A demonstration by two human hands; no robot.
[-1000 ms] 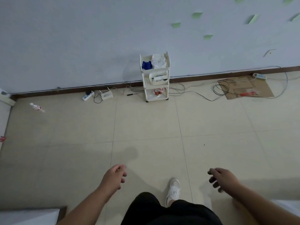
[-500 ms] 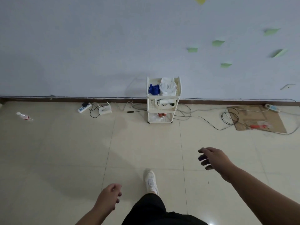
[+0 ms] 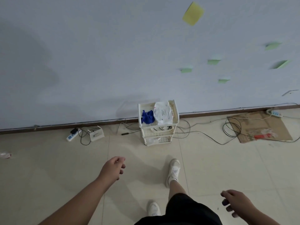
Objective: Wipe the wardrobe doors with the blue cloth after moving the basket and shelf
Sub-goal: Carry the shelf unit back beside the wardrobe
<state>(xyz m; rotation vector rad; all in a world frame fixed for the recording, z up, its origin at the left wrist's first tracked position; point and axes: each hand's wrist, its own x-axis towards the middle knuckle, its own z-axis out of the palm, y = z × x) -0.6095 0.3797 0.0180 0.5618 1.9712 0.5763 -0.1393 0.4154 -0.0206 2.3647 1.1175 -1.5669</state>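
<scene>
A small white three-tier plastic shelf (image 3: 158,133) stands against the wall at the centre. On its top tier a crumpled blue cloth (image 3: 147,117) lies beside a white packet (image 3: 163,114). My left hand (image 3: 113,169) hangs low in front of me, left of the shelf and well short of it, fingers loosely curled and holding nothing. My right hand (image 3: 235,202) is at the lower right, fingers apart and empty. No wardrobe or basket is in view.
Cables (image 3: 203,135) trail across the floor along the wall. A power strip (image 3: 72,135) and white router (image 3: 96,135) sit left of the shelf. Flattened cardboard (image 3: 263,129) with another power strip (image 3: 274,113) lies right. Green notes (image 3: 193,13) dot the wall. My white shoes (image 3: 174,171) are on the tiles.
I have walked closer to the shelf, which now looks larger. My left hand swung forward and up; my right hand swung back down to the lower right. Both stay empty.
</scene>
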